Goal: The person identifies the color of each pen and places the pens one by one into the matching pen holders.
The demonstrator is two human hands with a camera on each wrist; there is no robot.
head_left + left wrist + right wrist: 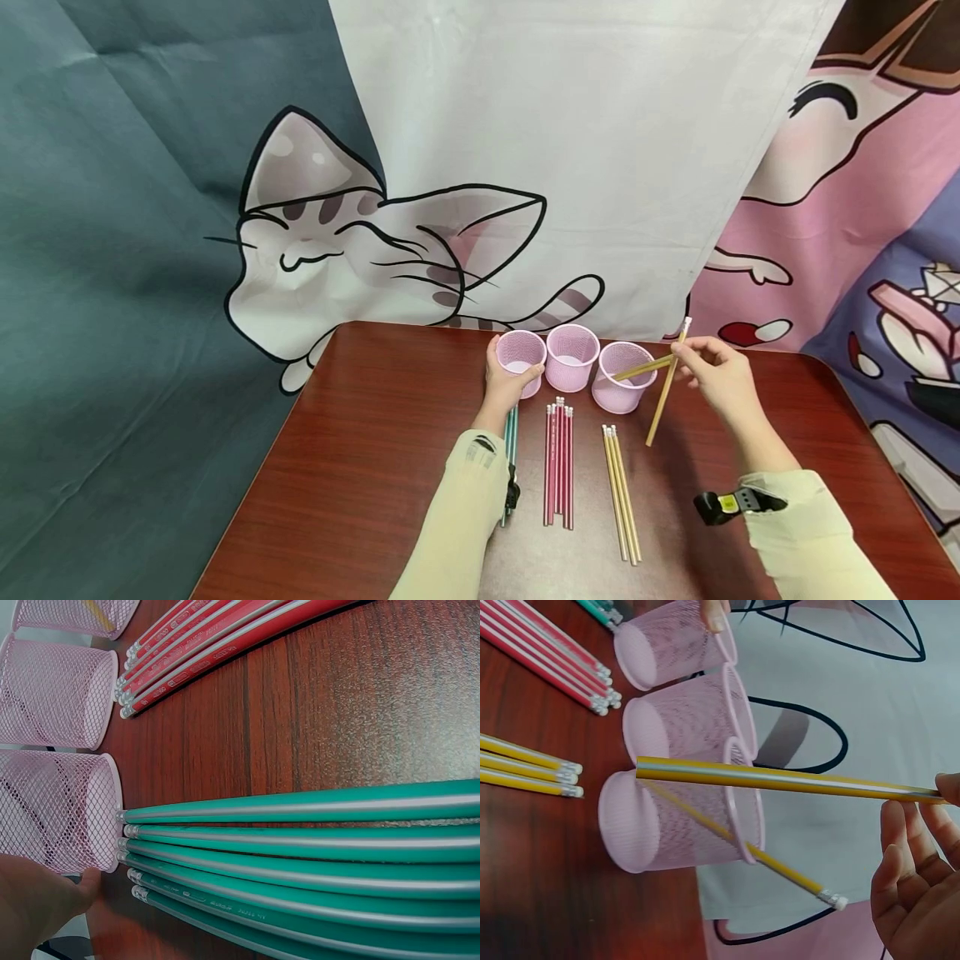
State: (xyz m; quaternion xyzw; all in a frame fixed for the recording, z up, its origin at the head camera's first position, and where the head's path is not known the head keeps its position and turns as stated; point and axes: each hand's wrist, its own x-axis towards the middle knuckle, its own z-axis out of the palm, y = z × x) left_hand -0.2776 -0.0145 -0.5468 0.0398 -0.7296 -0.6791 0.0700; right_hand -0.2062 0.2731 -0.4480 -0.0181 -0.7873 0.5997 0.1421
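Observation:
Three pink mesh pencil cups stand in a row at the back of the table. My left hand [504,387] holds the left cup [519,342], thumb at its near side. Between the fingertips and thumb of my right hand [722,377] is a yellow pencil [662,407], pinched near its eraser end, its other end slanting down beside the right cup [617,402]. In that cup leans another yellow pencil [787,875], its eraser sticking out past the rim. The middle cup [567,381] has no hand on it.
Several teal pencils [300,851] lie in front of the left cup, partly hidden by my left arm in the head view. Several red pencils [558,471] lie before the middle cup. Three yellow pencils [622,500] lie nearer me. A printed cloth [600,150] hangs behind the table.

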